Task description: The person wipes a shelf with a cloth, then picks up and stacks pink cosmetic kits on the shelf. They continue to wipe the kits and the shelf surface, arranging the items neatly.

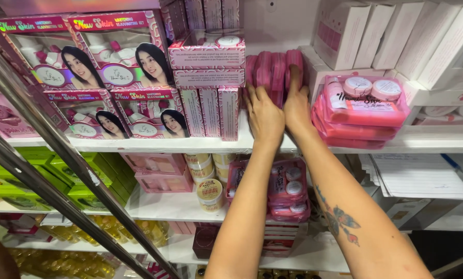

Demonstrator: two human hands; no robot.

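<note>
Both my hands reach up to a white shelf (200, 145). A row of pink zip pouches (273, 70) stands upright on edge there. My left hand (264, 114) lies with spread fingers on the pouches at the row's left end. My right hand (296, 101) presses flat against the pouch at the right end, fingers pointing up. The pouches sit squeezed between my two hands. Just right of them lies a stack of flat pink pouches (359, 114) with small jars and a tube visible inside.
Pink patterned boxes (209, 82) stand left of the row, with pink window gift boxes (107, 77) further left. White boxes (397, 36) fill the upper right. Lower shelves hold jars (210, 192), green boxes (87, 175) and more pink pouches (288, 191). A metal bar (45, 139) slants across the left.
</note>
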